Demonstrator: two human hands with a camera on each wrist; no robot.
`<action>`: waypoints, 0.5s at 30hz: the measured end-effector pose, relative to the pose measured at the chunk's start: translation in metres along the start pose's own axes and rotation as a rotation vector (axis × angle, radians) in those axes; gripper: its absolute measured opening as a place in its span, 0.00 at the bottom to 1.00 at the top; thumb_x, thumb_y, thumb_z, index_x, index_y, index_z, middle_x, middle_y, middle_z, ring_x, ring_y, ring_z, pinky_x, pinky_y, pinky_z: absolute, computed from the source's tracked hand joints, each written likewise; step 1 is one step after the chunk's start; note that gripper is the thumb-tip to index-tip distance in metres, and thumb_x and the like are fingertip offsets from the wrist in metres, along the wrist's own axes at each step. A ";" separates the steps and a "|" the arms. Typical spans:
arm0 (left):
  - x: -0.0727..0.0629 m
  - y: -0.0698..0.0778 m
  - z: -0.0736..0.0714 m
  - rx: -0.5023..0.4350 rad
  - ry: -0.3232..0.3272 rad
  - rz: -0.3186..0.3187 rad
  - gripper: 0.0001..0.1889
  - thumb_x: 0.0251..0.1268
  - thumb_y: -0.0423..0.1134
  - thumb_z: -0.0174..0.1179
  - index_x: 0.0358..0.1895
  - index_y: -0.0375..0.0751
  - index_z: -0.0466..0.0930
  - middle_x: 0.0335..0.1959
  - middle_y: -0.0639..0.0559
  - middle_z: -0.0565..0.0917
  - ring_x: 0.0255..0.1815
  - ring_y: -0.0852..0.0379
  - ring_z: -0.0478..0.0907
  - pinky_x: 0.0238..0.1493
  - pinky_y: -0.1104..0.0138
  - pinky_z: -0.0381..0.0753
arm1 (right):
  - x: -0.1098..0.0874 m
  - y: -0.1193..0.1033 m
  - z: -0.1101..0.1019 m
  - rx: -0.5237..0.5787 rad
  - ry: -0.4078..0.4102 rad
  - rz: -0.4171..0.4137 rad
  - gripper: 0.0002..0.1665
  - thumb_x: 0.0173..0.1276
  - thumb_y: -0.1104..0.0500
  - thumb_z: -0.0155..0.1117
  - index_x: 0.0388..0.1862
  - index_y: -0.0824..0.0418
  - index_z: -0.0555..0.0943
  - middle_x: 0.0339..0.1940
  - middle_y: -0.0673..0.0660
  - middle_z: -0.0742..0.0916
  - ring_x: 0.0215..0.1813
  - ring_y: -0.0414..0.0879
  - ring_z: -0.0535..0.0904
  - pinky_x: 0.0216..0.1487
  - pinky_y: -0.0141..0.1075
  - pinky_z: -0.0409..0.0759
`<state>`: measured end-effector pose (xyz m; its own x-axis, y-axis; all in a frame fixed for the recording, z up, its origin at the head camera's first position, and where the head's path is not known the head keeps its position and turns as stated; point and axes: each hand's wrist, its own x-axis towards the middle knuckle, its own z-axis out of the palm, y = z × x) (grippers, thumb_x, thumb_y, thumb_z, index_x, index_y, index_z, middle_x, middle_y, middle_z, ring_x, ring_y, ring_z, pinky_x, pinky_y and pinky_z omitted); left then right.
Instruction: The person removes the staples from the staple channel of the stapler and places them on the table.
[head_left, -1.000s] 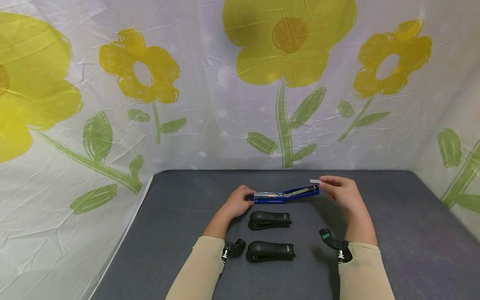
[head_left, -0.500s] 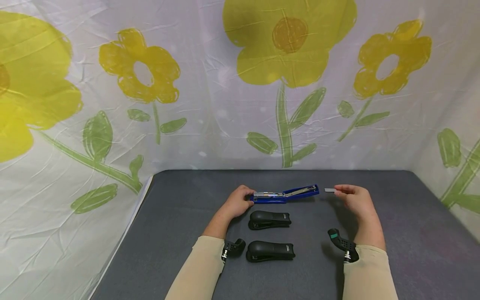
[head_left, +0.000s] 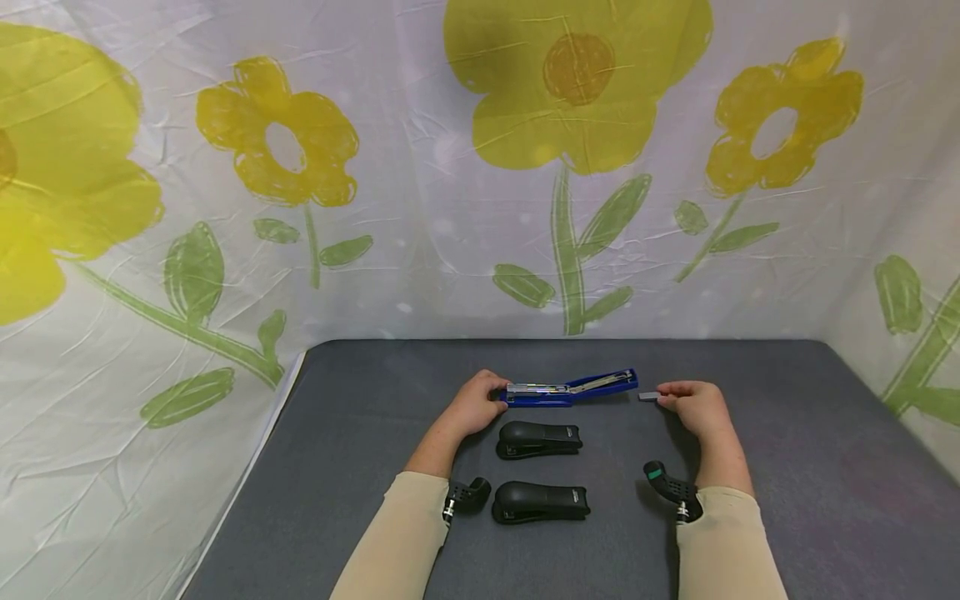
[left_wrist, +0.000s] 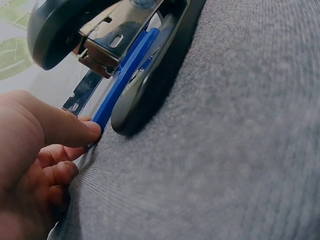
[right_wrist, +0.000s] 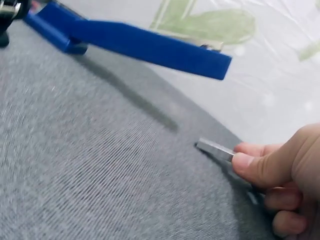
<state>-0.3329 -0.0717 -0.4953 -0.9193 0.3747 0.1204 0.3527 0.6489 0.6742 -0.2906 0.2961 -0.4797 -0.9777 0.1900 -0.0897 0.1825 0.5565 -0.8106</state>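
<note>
A blue stapler (head_left: 538, 401) lies folded wide at the back of the table, its metal staple channel showing and its top arm stretched to the right, raised. My left hand (head_left: 474, 406) pinches the stapler's left end; in the left wrist view the thumb presses on the blue base (left_wrist: 112, 97). To the right of the stapler, my right hand (head_left: 699, 408) pinches a short grey strip of staples (right_wrist: 215, 148) between thumb and fingers. The strip is low over the table, apart from the stapler; whether its tip touches the cloth I cannot tell.
Two black staplers, a nearer one (head_left: 542, 503) and a farther one (head_left: 538, 440), lie closed in front of the blue one. Grey cloth covers the table (head_left: 592, 558). Behind it hangs a white curtain (head_left: 420, 167) with yellow flowers.
My right hand has carried the staple strip from above the blue stapler's right tip out to the right, then down toward the table and slightly back left. The left hand has stayed put.
</note>
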 end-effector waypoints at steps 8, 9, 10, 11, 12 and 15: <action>-0.001 -0.001 0.000 -0.002 -0.005 -0.001 0.16 0.66 0.27 0.66 0.57 0.32 0.85 0.51 0.43 0.80 0.50 0.48 0.76 0.57 0.53 0.75 | -0.001 -0.004 0.002 -0.101 -0.005 0.024 0.17 0.76 0.64 0.61 0.58 0.74 0.82 0.63 0.76 0.78 0.58 0.67 0.74 0.57 0.57 0.71; -0.001 -0.001 0.000 -0.001 -0.005 0.000 0.16 0.66 0.27 0.66 0.57 0.32 0.85 0.51 0.43 0.80 0.50 0.48 0.76 0.57 0.52 0.75 | -0.001 -0.004 0.001 -0.106 -0.010 0.020 0.18 0.76 0.64 0.61 0.58 0.74 0.82 0.63 0.76 0.78 0.58 0.67 0.75 0.57 0.57 0.71; -0.001 -0.001 0.000 0.000 -0.005 0.002 0.16 0.66 0.27 0.66 0.57 0.32 0.85 0.51 0.43 0.80 0.50 0.48 0.76 0.56 0.52 0.75 | -0.001 -0.005 0.001 -0.103 -0.017 0.015 0.18 0.76 0.64 0.61 0.59 0.74 0.81 0.63 0.76 0.78 0.59 0.67 0.74 0.57 0.57 0.71; -0.001 0.000 0.000 -0.001 -0.005 0.002 0.16 0.66 0.27 0.66 0.57 0.31 0.85 0.51 0.42 0.80 0.50 0.48 0.76 0.56 0.52 0.75 | -0.001 -0.005 0.001 -0.099 -0.023 0.008 0.19 0.76 0.64 0.60 0.59 0.75 0.80 0.64 0.77 0.78 0.59 0.67 0.74 0.57 0.57 0.71; -0.001 0.000 0.000 -0.001 -0.006 0.004 0.17 0.66 0.27 0.66 0.57 0.31 0.85 0.51 0.42 0.80 0.50 0.47 0.76 0.56 0.52 0.75 | -0.001 -0.006 0.000 -0.093 -0.031 0.000 0.19 0.77 0.64 0.60 0.60 0.76 0.79 0.64 0.77 0.78 0.60 0.67 0.74 0.58 0.58 0.72; 0.000 0.000 0.000 -0.003 -0.006 0.005 0.17 0.67 0.27 0.66 0.58 0.31 0.84 0.52 0.42 0.80 0.50 0.46 0.77 0.57 0.51 0.75 | 0.001 -0.008 -0.001 -0.069 -0.051 -0.031 0.21 0.78 0.65 0.56 0.63 0.77 0.76 0.62 0.76 0.79 0.60 0.67 0.75 0.56 0.56 0.74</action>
<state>-0.3324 -0.0717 -0.4954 -0.9164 0.3822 0.1192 0.3569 0.6449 0.6758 -0.2924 0.2929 -0.4725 -0.9866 0.1318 -0.0962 0.1576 0.6161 -0.7718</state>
